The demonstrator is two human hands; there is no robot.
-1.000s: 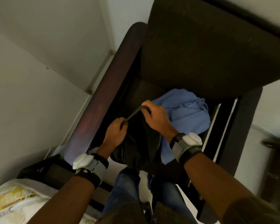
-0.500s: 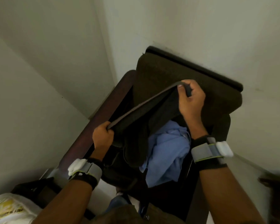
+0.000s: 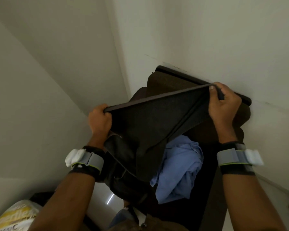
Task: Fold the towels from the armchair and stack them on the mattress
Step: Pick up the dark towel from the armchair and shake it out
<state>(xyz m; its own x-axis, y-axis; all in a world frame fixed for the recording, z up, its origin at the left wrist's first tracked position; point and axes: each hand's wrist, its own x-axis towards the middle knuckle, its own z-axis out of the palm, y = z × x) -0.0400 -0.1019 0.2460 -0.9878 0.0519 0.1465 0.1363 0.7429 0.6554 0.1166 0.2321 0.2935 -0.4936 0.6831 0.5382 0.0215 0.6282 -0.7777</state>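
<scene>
A dark grey towel [image 3: 150,120] is stretched taut in the air in front of the armchair [image 3: 172,84]. My left hand [image 3: 99,120] grips its left top corner and my right hand [image 3: 223,105] grips the right top corner, higher up. The rest of the towel hangs down below my hands in folds. Behind it, a crumpled light blue towel [image 3: 180,170] lies on the armchair seat, partly hidden by the dark one.
The dark brown armchair stands in a room corner against pale walls [image 3: 57,80]. A white and yellow printed mattress cover [image 3: 15,217] shows at the bottom left. My jeans and the floor show at the bottom centre.
Both hands have lifted the dark towel off the seat and pulled apart, spreading its top edge wide. The view has tilted up toward the wall corner.
</scene>
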